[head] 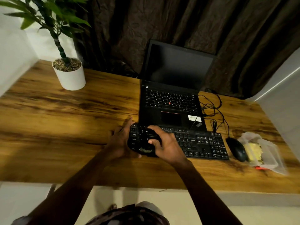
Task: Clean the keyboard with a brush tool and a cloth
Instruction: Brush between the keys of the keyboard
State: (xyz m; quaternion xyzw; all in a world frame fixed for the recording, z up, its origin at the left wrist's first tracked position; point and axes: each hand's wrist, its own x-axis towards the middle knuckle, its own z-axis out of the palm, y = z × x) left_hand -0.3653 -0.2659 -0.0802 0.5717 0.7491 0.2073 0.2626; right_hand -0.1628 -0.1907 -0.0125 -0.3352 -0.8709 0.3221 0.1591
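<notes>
Low in the frame's centre, the keyboard (186, 142) lay on the worktop (65, 127); my left hand (120, 142) braced its end, fingers spread, while my right hand (165, 145) gripped a dark brush tool (148, 140). Short, light strokes between keys seemed best.

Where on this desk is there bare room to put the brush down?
The wide bare stretch of desk between the plant pot, laptop and left hand. The right end is crowded: mouse, plastic bag and cables beside the keyboard.
</notes>
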